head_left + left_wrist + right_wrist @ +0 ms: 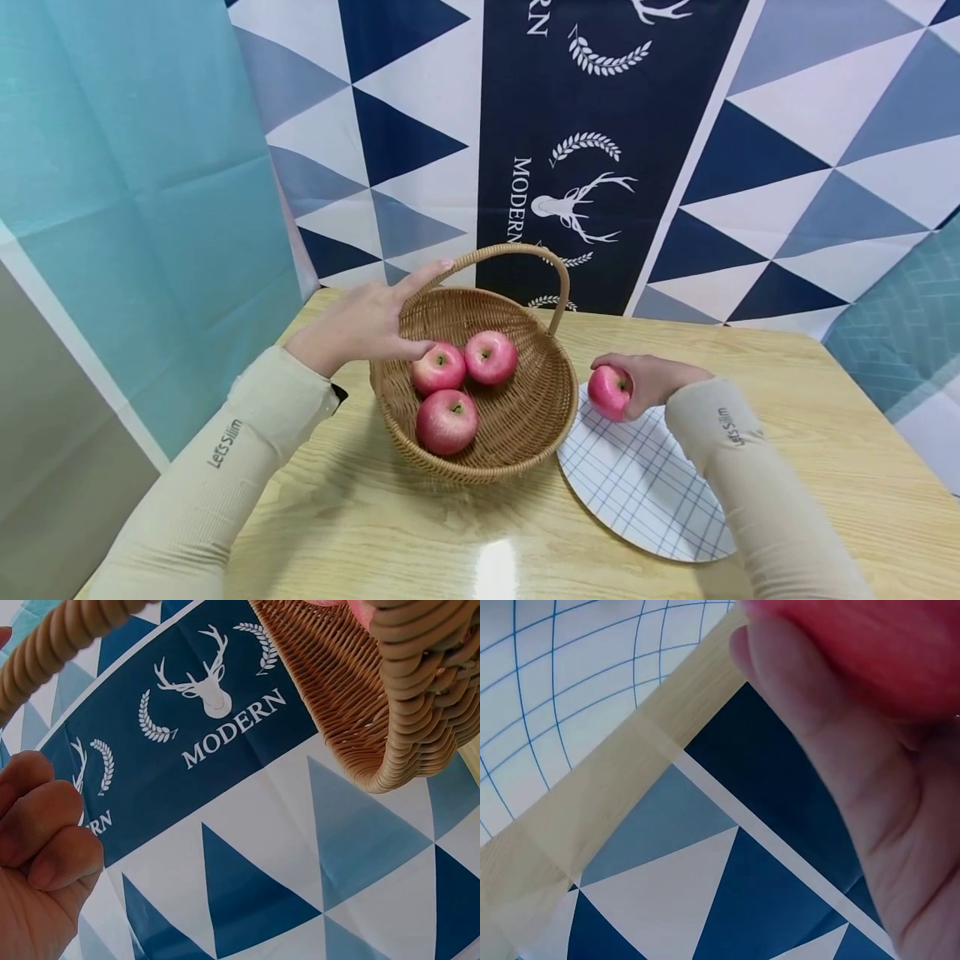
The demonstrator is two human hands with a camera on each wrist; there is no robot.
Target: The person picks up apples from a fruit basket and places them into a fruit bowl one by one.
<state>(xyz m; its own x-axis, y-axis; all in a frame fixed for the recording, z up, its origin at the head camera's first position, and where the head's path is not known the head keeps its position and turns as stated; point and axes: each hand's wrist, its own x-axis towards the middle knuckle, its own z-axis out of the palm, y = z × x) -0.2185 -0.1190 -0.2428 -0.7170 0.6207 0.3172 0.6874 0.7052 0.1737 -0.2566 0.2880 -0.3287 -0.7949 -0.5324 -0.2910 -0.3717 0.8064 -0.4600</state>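
At the wicker basket's (525,417) left side, my left hand (360,329) has its index finger stretched along the handle (517,248) and its thumb spread toward the apples. In the left wrist view its other fingers (49,840) are curled with nothing visible in them, and the handle passes nearby. Inside the basket lie three pink-red apples (491,357). On the right, my right hand (652,382) grips another apple (609,393) at the far-left edge of a round plate (652,483) with blue grid lines. Whether that apple touches the plate I cannot tell.
A light wood table (360,533) carries the basket and plate, which stand side by side. Behind them hangs a cloth (420,125) with triangles and deer prints. A teal sheet (150,208) borders the left side.
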